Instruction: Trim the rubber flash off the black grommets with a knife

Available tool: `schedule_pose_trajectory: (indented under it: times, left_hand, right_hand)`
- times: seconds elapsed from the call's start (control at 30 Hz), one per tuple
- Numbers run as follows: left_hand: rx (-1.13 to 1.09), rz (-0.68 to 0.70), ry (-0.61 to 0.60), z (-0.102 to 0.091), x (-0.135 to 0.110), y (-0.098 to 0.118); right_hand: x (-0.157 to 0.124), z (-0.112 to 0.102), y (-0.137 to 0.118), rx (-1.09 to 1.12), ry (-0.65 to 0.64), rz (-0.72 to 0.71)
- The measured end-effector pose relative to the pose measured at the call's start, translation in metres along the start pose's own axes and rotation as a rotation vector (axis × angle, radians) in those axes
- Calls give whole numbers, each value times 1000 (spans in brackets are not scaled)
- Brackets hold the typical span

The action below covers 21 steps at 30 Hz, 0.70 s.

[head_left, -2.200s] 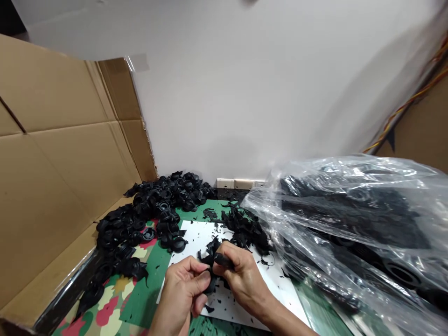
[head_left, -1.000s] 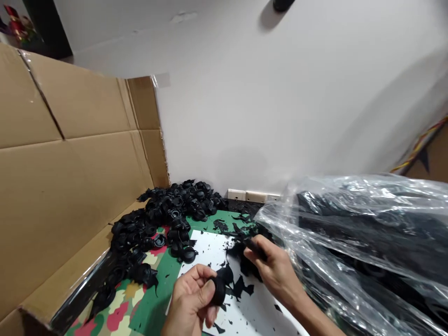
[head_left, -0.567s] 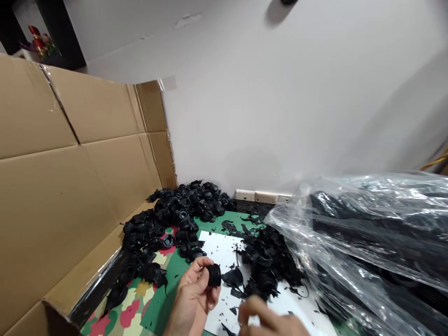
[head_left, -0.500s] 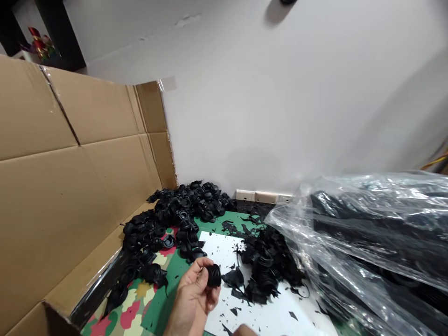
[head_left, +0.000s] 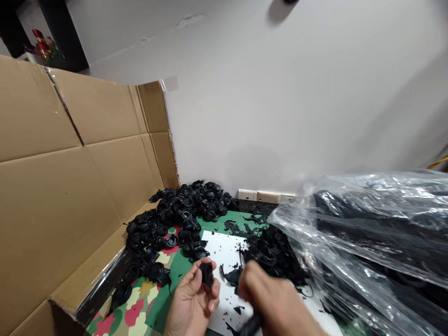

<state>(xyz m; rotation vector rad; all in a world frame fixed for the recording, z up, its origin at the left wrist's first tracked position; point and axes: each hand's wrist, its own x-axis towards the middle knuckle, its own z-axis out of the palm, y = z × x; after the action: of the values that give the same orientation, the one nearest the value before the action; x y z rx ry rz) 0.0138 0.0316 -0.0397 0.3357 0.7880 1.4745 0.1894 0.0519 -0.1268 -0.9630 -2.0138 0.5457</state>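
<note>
My left hand (head_left: 192,298) pinches a small black ribbed rubber boot (head_left: 206,274) between thumb and fingers, over the edge of a white sheet (head_left: 224,247). To its right, my right hand (head_left: 269,298) is closed and blurred. A dark object (head_left: 251,325) juts from under that hand at the bottom edge, too smeared to name. Ahead of the right hand lies a heap of black rubber pieces and scraps (head_left: 276,252), with torn bits scattered over the sheet. Beyond the left hand spreads a larger pile of black ribbed rubber boots (head_left: 189,205).
A tall cardboard box wall (head_left: 105,177) stands on the left. On the right, a clear plastic bag (head_left: 378,219) holds black items. A green mat (head_left: 185,275) and patterned cloth (head_left: 135,310) lie beneath. Wall sockets (head_left: 269,196) sit at the back.
My right hand has risen into view from the bottom edge, moving up and right. The rubber boot in my left hand is turned to another angle.
</note>
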Motion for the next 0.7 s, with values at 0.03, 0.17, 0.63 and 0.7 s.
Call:
schedule_pose_trajectory:
  times: [0.03, 0.17, 0.63, 0.7]
  left_hand:
    - [-4, -9, 13, 1, -1, 1]
    - [-28, -57, 28, 4, -4, 5]
    - [-23, -76, 149, 8, -4, -7]
    - [-17, -52, 100, 6, -3, -10]
  right_hand:
    - [32, -21, -11, -85, 19, -60]
    - [108, -80, -47, -339, 122, -50]
    - [55, -79, -70, 350, 68, 239]
    - [56, -81, -68, 502, 80, 287]
